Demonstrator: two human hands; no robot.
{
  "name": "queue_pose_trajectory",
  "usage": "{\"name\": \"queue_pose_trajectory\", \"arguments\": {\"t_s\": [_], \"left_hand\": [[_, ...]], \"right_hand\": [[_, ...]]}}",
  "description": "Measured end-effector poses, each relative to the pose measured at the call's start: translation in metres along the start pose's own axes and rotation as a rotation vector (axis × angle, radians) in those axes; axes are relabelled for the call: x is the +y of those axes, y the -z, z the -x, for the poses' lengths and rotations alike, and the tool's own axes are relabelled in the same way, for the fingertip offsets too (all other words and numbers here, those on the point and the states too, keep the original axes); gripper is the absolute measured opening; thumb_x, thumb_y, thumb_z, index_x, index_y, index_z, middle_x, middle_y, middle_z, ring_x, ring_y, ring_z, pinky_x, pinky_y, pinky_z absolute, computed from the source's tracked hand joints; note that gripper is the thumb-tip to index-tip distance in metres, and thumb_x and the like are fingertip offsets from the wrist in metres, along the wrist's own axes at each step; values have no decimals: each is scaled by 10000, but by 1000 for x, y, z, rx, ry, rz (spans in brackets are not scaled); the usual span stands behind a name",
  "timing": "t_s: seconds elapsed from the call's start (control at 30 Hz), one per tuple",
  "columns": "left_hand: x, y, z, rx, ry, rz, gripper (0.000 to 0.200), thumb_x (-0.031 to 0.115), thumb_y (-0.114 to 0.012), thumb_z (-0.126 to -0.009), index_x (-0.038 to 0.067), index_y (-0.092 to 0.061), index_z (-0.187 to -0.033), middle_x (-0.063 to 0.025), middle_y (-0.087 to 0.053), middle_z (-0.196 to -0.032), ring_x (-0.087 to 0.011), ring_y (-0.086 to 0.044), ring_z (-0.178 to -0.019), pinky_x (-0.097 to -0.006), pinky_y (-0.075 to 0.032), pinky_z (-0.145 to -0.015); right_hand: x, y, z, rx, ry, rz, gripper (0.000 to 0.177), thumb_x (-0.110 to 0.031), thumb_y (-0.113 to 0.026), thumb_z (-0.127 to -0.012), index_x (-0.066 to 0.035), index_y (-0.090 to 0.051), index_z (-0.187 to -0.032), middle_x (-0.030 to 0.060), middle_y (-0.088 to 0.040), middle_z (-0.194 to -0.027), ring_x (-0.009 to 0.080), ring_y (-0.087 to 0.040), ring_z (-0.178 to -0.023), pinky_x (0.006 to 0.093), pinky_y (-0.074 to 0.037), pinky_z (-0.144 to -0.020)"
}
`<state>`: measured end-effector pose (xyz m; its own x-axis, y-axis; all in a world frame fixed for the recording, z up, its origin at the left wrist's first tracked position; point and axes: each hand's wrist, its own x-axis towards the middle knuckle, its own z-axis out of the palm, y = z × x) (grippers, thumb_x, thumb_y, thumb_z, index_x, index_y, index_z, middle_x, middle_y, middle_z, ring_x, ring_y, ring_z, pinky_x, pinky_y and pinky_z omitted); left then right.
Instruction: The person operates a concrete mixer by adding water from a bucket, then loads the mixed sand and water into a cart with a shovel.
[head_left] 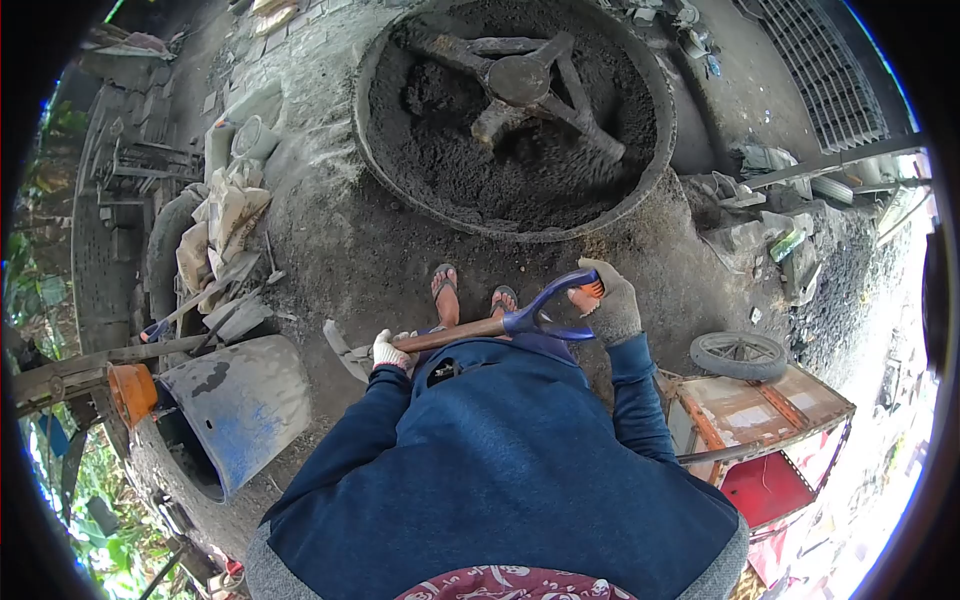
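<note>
A shovel [455,335] with a wooden shaft and a blue and orange D-shaped handle lies crosswise in front of my body. My gloved left hand [391,351] is wrapped round the lower shaft, near the grey blade at the left. At the other end my gloved right hand [613,303] is closed on the D-handle's orange grip. Ahead of my sandalled feet stands a large round mixer pan [362,130] holding a dark, damp, crumbly mix. Several thick mixing arms [520,80] spread from a hub in its middle; part of the mix looks blurred beside them.
To the left lie a blue-stained barrel [245,405] on its side, crumpled sacks [222,225] and another shovel [205,295]. On the right, a wheel [738,355] rests on a rusty metal cart [760,405]. A metal grille [825,75] is at the far right.
</note>
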<state>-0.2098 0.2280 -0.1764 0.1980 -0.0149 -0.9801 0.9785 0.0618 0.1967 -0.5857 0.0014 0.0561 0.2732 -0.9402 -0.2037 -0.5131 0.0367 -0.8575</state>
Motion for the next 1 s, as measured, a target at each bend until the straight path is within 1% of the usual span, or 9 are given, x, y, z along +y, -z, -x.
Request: {"name": "queue_pose_trajectory", "arguments": {"t_s": [0.03, 0.13, 0.23, 0.33, 0.43, 0.63, 0.67, 0.8, 1.0], "left_hand": [[0, 0, 5, -5, 0, -4, 332, 330, -570, -923, 22, -492, -1018, -138, -580, -937, -367, -624, -872, -558, -549, -827], [-1, 6, 1, -45, -22, -18, 336, 333, -554, -932, 20, -491, -1036, -152, -586, -989, -401, -624, -937, -588, -520, -859], [-1, 11, -5, -40, -2, 14, 368, 354, -531, -940, -1, -516, -1039, -175, -601, -1013, -404, -623, -946, -598, -490, -889], [1, 17, -9, -31, 2, -10, 398, 367, -517, -943, -21, -545, -1027, -190, -614, -1016, -402, -623, -949, -591, -482, -894], [2, 22, -12, -61, -17, -53, 416, 377, -504, -946, -27, -568, -1021, -194, -627, -1010, -401, -622, -948, -587, -482, -891], [-1, 33, -22, 4, -13, 2, 423, 385, -508, -949, -25, -563, -1038, -190, -630, -990, -406, -623, -953, -586, -484, -894], [1, 40, -33, -38, 23, 23, 418, 385, -498, -958, -10, -542, -1085, -182, -621, -1028, -401, -618, -982, -589, -480, -909], [1, 41, -23, -47, 71, 85, 410, 383, -477, -975, 24, -493, -1172, -156, -594, -1121, -388, -605, -1038, -597, -462, -942], [1, 47, -27, -52, 68, 98, 391, 377, -478, -979, 28, -495, -1156, -157, -601, -1092, -396, -611, -1027, -592, -466, -937]], "right_hand": [[-1, 0, -1, -13, -5, -7, 494, -170, -768, -769, -16, -616, -1213, 91, -684, -947, 156, -659, -863, 310, -535, -793], [-3, -1, -3, -25, 9, -12, 501, -186, -763, -769, -29, -604, -1218, 121, -694, -978, 216, -687, -900, 340, -541, -826], [-1, -2, -4, -16, 49, 3, 497, -189, -764, -772, -32, -606, -1216, 121, -694, -976, 213, -687, -905, 341, -541, -825], [-1, -5, -3, -34, 21, -25, 498, -206, -764, -777, -30, -605, -1214, 124, -695, -976, 213, -688, -911, 342, -541, -825], [-4, -6, -5, -36, 66, 11, 511, -226, -767, -777, -35, -601, -1220, 127, -697, -973, 217, -690, -913, 346, -542, -824], [-9, -8, -9, -46, 129, 70, 524, -249, -771, -773, -63, -595, -1230, 142, -696, -964, 260, -701, -892, 363, -545, -808], [-12, -8, -10, -56, 124, 65, 524, -253, -771, -772, -64, -595, -1228, 145, -694, -965, 266, -701, -890, 367, -545, -806], [-17, -11, -16, -83, 131, 57, 529, -269, -771, -768, -66, -595, -1224, 160, -689, -962, 287, -702, -890, 382, -546, -799], [-19, -15, -24, -86, 169, 98, 535, -286, -774, -761, -76, -599, -1221, 171, -689, -942, 319, -700, -887, 398, -546, -783]]}}
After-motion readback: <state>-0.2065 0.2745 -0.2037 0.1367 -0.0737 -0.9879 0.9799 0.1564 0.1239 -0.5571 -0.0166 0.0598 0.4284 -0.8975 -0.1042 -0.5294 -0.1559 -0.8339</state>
